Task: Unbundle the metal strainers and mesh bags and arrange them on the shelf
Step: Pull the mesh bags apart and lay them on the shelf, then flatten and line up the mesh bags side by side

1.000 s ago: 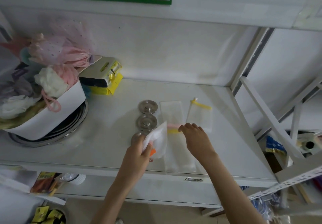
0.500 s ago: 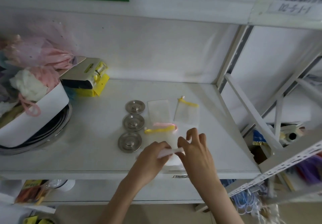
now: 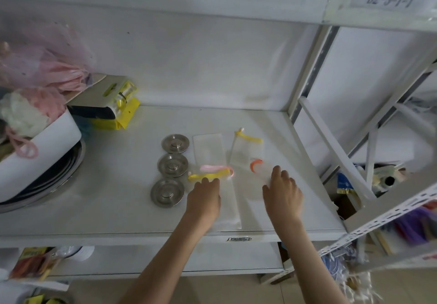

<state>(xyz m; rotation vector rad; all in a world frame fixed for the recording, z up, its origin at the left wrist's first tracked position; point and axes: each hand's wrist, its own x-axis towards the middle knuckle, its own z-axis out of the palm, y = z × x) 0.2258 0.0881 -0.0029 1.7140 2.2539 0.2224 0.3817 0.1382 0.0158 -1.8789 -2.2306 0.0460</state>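
Note:
Three round metal strainers (image 3: pixel 174 143) (image 3: pixel 172 165) (image 3: pixel 167 192) lie in a column on the white shelf (image 3: pixel 106 185). To their right lie white mesh bags: one plain (image 3: pixel 208 149), one with a yellow tie (image 3: pixel 247 151), one with pink and yellow ties (image 3: pixel 230 199), and one with an orange tie (image 3: pixel 259 170). My left hand (image 3: pixel 204 197) lies flat on the pink-and-yellow-tied bag. Fingers spread, my right hand (image 3: pixel 282 191) presses on the orange-tied bag.
A white tub (image 3: pixel 45 147) of pink and white netting stands on stacked metal pans at the left. Yellow packaged goods (image 3: pixel 113 112) lie behind it. A slanted shelf brace (image 3: pixel 335 152) and a neighbouring rack border the right side.
My hands held a folded bag together near the shelf's front edge; now they are apart, and the bag with the orange tie lies spread flat under my right hand.

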